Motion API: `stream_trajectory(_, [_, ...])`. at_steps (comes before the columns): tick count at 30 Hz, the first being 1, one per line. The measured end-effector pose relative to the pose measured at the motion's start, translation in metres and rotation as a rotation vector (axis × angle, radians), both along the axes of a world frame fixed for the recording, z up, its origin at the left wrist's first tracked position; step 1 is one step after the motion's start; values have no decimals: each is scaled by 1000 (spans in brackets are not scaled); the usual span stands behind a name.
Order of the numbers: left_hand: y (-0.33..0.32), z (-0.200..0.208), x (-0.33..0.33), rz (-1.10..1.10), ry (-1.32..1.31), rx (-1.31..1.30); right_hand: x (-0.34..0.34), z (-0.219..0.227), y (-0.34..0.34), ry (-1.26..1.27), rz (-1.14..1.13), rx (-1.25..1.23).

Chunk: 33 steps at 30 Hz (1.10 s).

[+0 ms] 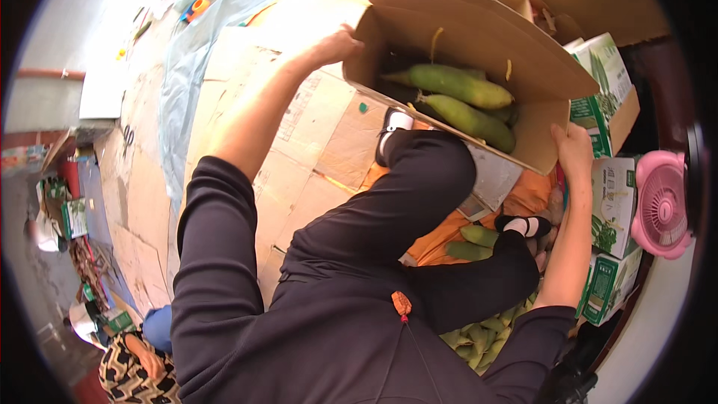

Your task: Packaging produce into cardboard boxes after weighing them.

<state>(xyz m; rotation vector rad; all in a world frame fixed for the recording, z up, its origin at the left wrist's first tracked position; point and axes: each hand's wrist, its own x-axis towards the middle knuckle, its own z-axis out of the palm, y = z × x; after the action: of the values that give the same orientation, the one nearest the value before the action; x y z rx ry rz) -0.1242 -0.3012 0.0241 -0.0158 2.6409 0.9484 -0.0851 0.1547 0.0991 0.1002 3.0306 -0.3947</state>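
both hands grip one cardboard box [538, 75]: right hand [572, 151] at four o'clock closed on its lower corner, left hand [338, 46] at twelve o'clock clamped on the far edge, tipping it so the green corn ears [460, 86] inside slide toward loose ears [479, 236] below.

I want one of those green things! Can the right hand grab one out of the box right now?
Probably not at once. The right hand is busy gripping the box at its lower corner, as the left hand grips the other side. The corn lies uncovered inside, so the way is free once it lets go.
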Motion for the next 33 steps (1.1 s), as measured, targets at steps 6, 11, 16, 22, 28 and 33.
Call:
stream_trajectory(6, [-141, -22, 102, 375, 62, -121, -19, -8, -144, -3, 230, 40])
stream_trajectory(11, [-204, -7, 202, 230, 173, -551, 11, -58, -250, -78, 420, 89])
stream_trajectory(16, [-295, -45, 327, 562, -84, -621, 85, -97, -353, -456, 551, 54])
stream_trajectory(22, [-323, -97, 430, 729, -350, -746, 148, -144, -372, -512, 845, -52])
stream_trajectory(28, [-264, -56, 427, 814, -448, -845, 77, -72, -325, -319, 717, -461])
stream_trajectory(33, [-150, 35, 344, 369, -492, -787, 53, -9, -236, -199, 472, -820])
